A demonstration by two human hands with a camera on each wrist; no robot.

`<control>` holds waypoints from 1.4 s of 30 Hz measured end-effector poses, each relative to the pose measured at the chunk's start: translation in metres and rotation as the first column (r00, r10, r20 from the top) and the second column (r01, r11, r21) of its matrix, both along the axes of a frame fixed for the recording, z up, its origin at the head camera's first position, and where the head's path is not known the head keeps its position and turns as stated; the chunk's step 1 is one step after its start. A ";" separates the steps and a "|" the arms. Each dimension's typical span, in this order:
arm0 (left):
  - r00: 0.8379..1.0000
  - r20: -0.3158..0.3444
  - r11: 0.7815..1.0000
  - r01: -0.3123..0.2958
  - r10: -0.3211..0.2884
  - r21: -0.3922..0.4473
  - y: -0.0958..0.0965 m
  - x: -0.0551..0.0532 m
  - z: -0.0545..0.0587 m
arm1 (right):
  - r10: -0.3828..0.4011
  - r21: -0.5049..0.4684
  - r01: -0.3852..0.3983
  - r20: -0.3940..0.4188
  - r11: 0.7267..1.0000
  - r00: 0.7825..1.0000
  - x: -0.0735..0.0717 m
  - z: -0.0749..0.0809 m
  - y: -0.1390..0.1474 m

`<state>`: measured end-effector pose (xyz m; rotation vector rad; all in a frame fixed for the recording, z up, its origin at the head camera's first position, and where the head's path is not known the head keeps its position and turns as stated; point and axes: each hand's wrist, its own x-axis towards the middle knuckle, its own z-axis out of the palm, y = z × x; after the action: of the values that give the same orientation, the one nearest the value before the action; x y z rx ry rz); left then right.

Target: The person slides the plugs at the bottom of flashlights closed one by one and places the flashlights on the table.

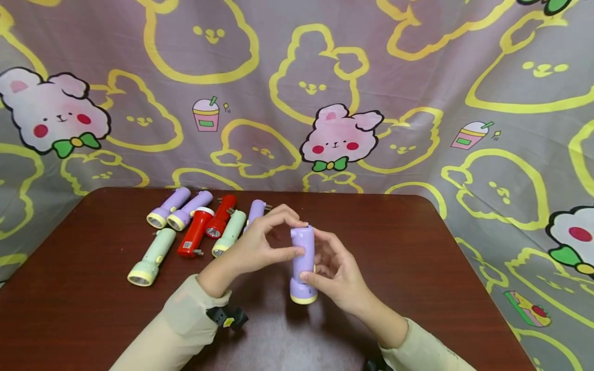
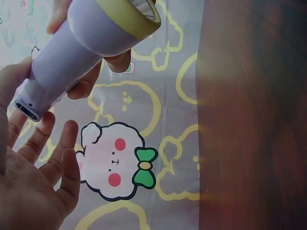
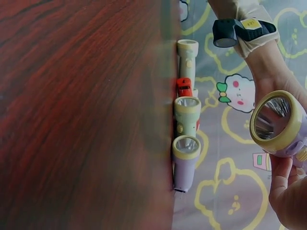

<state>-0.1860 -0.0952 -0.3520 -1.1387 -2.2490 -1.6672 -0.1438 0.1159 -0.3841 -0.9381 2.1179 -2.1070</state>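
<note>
The step in hand appears to be close work at the tail end of a purple flashlight (image 1: 302,265), held up off the counter (image 1: 394,288) with its lens end down. The person's left hand (image 1: 255,245) pinches the tail between thumb and forefinger, while the right hand (image 1: 344,278) grips the body lower down, thumb in front and fingers curled behind. In the left wrist view a dark slot (image 2: 27,111) shows at the tail; whether anything is folded into it is too small to tell.

The next move seems to call for a steady right-hand grip while the left fingertips work that end without tipping the barrel.

Taking the held flashlight as the centre of the head view's dial, a pale green flashlight (image 1: 151,257) lies at nine o'clock, well apart. A loose cluster of purple, red and green flashlights (image 1: 197,232) spreads from ten towards eleven, its nearest purple one (image 1: 256,211) partly behind the left hand. That side leaves little room to set anything down. Bare counter runs from one to four o'clock, bounded by the back edge at twelve, where patterned cloth (image 1: 264,103) hangs, and the slanting edge at three.
</note>
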 end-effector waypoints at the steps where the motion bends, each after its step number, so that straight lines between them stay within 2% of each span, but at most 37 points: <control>1: 1.000 0.003 1.000 -0.001 0.001 -0.003 0.000 0.000 0.000 | -0.002 0.001 0.002 0.000 1.000 1.000 0.000 0.000 0.000; 7: 0.999 0.005 0.999 -0.033 0.033 -0.011 0.001 0.000 0.000 | -0.015 0.018 0.015 -0.009 1.000 1.000 -0.001 0.003 0.002; 17: 0.994 -0.033 0.995 -0.103 0.103 -0.017 0.004 0.001 0.000 | -0.025 0.025 0.025 -0.001 0.999 1.000 -0.004 0.010 0.003; 30: 0.992 -0.064 0.994 -0.107 0.107 -0.002 0.009 0.002 -0.002 | -0.019 0.045 0.019 -0.011 0.999 1.000 -0.005 0.007 0.010; 42: 0.991 -0.092 0.994 -0.101 0.098 -0.033 0.019 0.001 -0.007 | -0.051 0.085 0.052 -0.012 0.995 0.999 -0.004 0.005 0.023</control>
<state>-0.1854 -0.0763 -0.3587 -1.0685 -2.2508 -1.5117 -0.1475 0.1386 -0.3790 -0.8968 2.2412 -2.0196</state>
